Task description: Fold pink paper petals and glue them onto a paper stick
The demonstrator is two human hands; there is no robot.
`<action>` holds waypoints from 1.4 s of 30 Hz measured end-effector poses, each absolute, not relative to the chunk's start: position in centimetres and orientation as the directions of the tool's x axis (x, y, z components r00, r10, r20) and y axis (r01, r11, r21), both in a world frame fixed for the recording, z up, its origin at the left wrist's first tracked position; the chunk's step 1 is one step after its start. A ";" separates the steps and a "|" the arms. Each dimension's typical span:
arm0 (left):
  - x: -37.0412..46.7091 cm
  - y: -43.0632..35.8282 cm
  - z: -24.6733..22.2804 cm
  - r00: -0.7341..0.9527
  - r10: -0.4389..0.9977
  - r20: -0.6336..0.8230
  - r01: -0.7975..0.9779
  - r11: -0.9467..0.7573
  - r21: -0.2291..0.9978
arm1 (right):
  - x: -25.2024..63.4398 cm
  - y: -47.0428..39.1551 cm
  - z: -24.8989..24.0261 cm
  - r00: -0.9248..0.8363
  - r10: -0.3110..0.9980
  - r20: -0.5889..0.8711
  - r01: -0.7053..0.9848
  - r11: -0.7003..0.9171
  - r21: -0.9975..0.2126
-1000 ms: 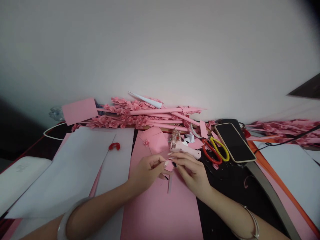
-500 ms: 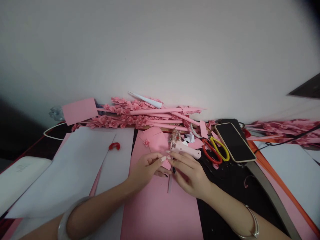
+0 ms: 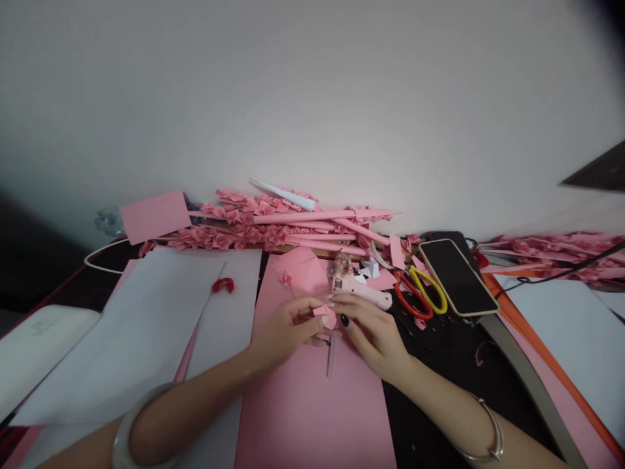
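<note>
My left hand pinches a small folded piece of pink paper between thumb and fingers. From the other side, the fingertips of my right hand close on the edge of the same piece. Beneath both hands lies a large pink paper sheet. A narrow pale strip rests on it just below the fingers. Directly beyond my right hand is a pale pink glue gun. A little paper rose sits on pink paper pieces past my left hand.
Scissors with red and yellow handles and a phone lie to the right. Bunches of pink paper flowers line the wall. White sheets with a red curved object cover the left; more paper lies far right.
The pink paper piece has been turned so that more of its flat face shows. My right thumb has shifted up beside it; the arms stay nearly in place.
</note>
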State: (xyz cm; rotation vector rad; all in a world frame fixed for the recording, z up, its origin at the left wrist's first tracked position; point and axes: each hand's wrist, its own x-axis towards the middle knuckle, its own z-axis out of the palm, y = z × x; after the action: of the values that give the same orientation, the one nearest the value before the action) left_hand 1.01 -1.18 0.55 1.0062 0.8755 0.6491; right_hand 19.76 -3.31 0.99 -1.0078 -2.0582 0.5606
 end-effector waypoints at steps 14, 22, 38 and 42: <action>1.1 -2.0 0.2 0.534 0.835 -0.134 0.072 0.113 0.991 | 19.5 -2.8 0.9 -0.461 0.869 0.182 0.442 0.403 -0.802; 1.1 -1.8 0.1 0.544 0.822 -0.170 0.117 0.126 0.985 | 19.4 -3.1 1.1 -0.472 0.871 0.136 0.414 0.356 -0.838; 1.1 -1.5 0.3 0.500 0.826 -0.261 0.105 0.242 0.965 | 19.6 -3.5 0.8 -0.423 0.824 0.378 0.458 0.554 -0.695; 1.2 -1.5 0.5 0.505 0.809 -0.301 0.116 0.282 0.952 | 19.2 -3.5 1.1 -0.479 0.755 0.448 0.433 0.647 -0.628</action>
State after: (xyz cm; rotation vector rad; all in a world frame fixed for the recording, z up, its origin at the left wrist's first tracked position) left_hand 1.17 -1.55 0.53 1.2175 0.9591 0.5745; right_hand 19.22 -3.49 1.09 -0.9198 -2.1377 0.5678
